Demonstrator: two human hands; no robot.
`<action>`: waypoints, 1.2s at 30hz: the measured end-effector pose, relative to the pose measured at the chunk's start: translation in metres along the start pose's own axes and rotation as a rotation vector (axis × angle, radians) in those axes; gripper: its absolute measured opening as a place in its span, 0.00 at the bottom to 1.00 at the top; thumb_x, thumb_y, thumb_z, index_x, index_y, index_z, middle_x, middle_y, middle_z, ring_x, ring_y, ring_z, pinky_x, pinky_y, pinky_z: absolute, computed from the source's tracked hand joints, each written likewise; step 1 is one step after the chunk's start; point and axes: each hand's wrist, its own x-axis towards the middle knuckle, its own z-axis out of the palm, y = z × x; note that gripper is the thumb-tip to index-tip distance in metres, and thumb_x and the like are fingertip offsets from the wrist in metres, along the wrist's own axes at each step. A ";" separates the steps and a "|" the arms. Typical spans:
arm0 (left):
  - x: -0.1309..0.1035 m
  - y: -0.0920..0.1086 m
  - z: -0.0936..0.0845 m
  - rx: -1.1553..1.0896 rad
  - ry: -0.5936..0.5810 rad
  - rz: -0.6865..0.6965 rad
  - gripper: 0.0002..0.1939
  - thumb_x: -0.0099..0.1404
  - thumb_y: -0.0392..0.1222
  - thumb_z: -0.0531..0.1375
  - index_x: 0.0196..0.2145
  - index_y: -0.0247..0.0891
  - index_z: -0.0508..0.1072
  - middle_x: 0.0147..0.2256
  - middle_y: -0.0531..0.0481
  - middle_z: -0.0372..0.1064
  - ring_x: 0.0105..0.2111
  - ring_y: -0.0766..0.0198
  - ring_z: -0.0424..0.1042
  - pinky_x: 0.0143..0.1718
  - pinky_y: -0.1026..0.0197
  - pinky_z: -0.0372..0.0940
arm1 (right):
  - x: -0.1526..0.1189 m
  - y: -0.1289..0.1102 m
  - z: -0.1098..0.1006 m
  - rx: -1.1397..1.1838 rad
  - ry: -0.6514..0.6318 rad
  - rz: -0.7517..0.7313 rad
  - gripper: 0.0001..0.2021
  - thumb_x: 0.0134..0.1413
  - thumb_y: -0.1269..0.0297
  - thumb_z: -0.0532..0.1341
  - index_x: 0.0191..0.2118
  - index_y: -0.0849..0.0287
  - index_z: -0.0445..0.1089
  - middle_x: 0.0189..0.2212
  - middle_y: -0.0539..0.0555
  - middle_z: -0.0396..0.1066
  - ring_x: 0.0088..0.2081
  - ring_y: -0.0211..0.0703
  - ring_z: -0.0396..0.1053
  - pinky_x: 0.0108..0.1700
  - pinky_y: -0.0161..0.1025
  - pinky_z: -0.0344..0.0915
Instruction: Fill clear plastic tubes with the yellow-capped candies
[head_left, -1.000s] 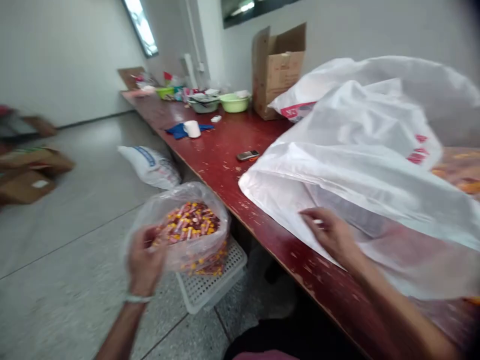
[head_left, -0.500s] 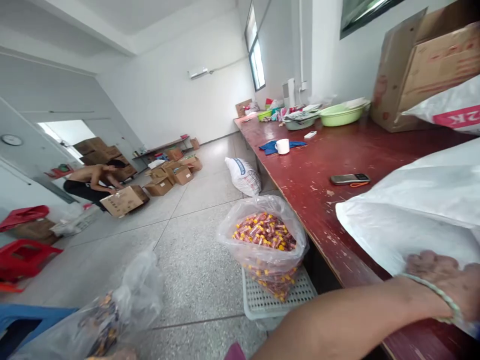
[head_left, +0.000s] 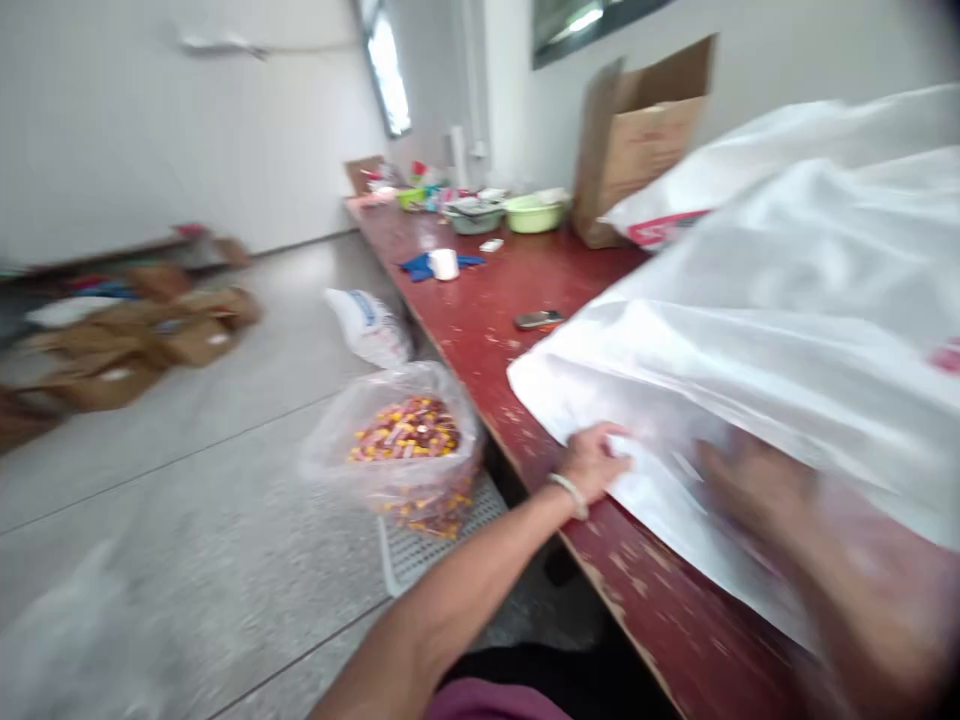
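A large white plastic sack (head_left: 750, 300) lies across the red table, its mouth facing me. My left hand (head_left: 592, 462), with a pale bracelet on its wrist, pinches the near edge of the sack at the table's front. Fingers and thumb are closed on the material. My right hand (head_left: 750, 490) reaches in at the sack's mouth, beneath the upper layer. Motion smears its fingers, so their pose is unclear.
On the floor beside the red table (head_left: 495, 380), a clear bag (head_left: 409, 440) of small reddish pieces with yellow ends rests on a grey crate (head_left: 397, 565). A phone (head_left: 538, 320), white mug (head_left: 443, 264), green basin (head_left: 534, 213) and cardboard box (head_left: 645, 150) sit on the table.
My view has swung right, towards the sack. My left hand has gone from lying on the sack to gripping its edge. My right hand has come into view at the sack's mouth.
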 end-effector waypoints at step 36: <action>-0.050 0.003 -0.059 -0.443 -0.116 -0.145 0.19 0.51 0.41 0.65 0.42 0.33 0.73 0.30 0.49 0.73 0.29 0.67 0.70 0.33 0.64 0.65 | -0.076 -0.065 0.066 -0.360 0.428 0.276 0.09 0.59 0.67 0.52 0.44 0.62 0.64 0.39 0.58 0.67 0.40 0.45 0.66 0.41 0.39 0.64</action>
